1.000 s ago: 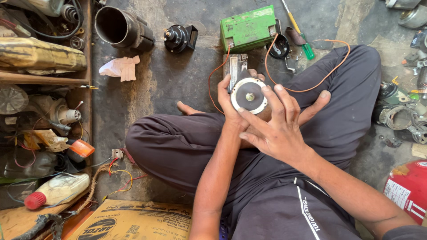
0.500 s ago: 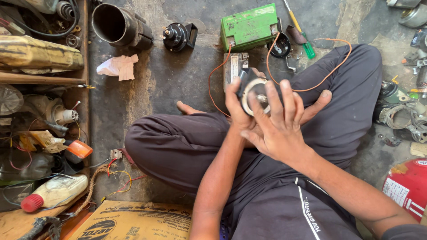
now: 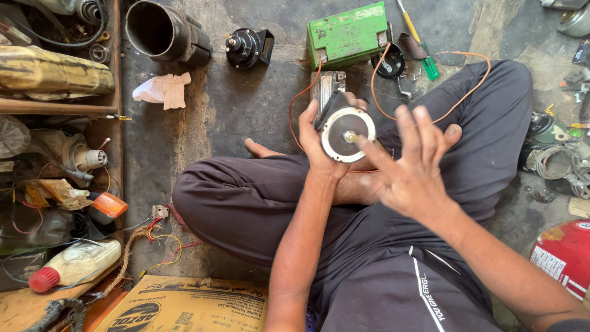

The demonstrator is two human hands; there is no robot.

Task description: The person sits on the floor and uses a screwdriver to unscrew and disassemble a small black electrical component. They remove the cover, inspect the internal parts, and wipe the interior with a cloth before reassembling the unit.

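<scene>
My left hand (image 3: 322, 144) grips a round horn (image 3: 348, 133) with a pale metal face and a small centre stud, held up over my crossed legs. My right hand (image 3: 412, 166) hovers just right of it, fingers spread, the index fingertip near the disc's face. Thin orange wires (image 3: 467, 86) loop from the horn toward a green battery (image 3: 347, 34) on the floor ahead. A small grey metal block (image 3: 327, 83) lies just behind the horn.
A second black horn (image 3: 246, 48), a black pipe (image 3: 163, 31) and a crumpled white rag (image 3: 163, 89) lie on the concrete. A green-handled screwdriver (image 3: 421, 43) sits by the battery. Cluttered shelf at left, cardboard box (image 3: 184, 307) near me, red canister (image 3: 565, 255) at right.
My right hand, which lay over the horn's face, has lifted off and moved right with fingers spread. The left hand has tilted the horn so its face shows fully.
</scene>
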